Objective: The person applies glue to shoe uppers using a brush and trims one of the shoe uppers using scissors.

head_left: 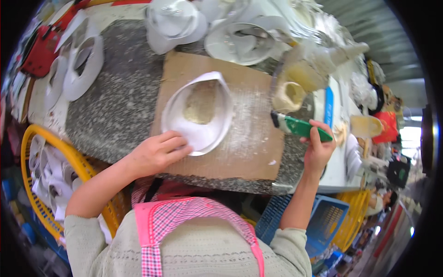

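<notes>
Forearms (105, 185) reach forward; left hand (161, 151), fingers bent, touches the white piece (223, 111) at its near-left rim; whether it pinches cannot be told; the piece lies on cardboard (251, 150), left of the right hand (318, 145), which grips a green brush (299, 126).

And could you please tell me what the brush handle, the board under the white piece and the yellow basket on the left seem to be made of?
Brush handle: probably smooth plastic, judging by its bright green colour.
Board: likely matte cardboard, being flat, brown and smeared whitish.
Basket: seemingly smooth moulded plastic, evenly yellow with regular openings.
</notes>
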### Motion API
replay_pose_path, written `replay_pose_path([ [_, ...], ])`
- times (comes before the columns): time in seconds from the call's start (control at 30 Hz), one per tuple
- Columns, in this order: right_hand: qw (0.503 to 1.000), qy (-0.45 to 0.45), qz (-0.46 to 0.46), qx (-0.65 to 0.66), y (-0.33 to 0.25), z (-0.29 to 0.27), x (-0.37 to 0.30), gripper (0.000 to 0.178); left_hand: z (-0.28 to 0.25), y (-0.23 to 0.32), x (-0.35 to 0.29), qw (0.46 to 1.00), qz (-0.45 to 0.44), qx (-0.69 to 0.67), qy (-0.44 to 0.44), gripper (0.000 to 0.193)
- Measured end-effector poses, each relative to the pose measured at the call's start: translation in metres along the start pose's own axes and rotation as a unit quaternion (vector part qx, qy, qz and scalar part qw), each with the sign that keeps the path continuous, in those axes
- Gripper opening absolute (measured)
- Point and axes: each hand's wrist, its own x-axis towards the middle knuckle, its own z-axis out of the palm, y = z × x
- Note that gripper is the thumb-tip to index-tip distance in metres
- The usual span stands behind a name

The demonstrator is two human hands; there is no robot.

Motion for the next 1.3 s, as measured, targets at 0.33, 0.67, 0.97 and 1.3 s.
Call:
replay_pose_path([
  [0.33, 0.934, -0.154, -0.288, -0.148, 0.022, 0.176, -0.018, 0.017, 0.011, -0.003, -0.003, 0.996, 0.051, -0.022, 0.073, 0.025],
  [0.67, 0.793, -0.481, -0.349, -0.131, -0.004, 0.163, 0.013, 0.018, 0.02, 0.0, -0.016, 0.986, 0.077, 0.1, 0.105, 0.031],
  [0.97, 0.749, -0.581, -0.28, -0.152, -0.032, 0.154, 0.021, 0.018, 0.025, 0.001, -0.012, 0.975, 0.114, 0.122, 0.147, 0.03],
  [1.3, 0.852, -0.4, -0.287, -0.18, -0.007, 0.116, -0.031, 0.017, 0.027, 0.004, -0.01, 0.974, 0.105, 0.139, 0.142, 0.028],
])
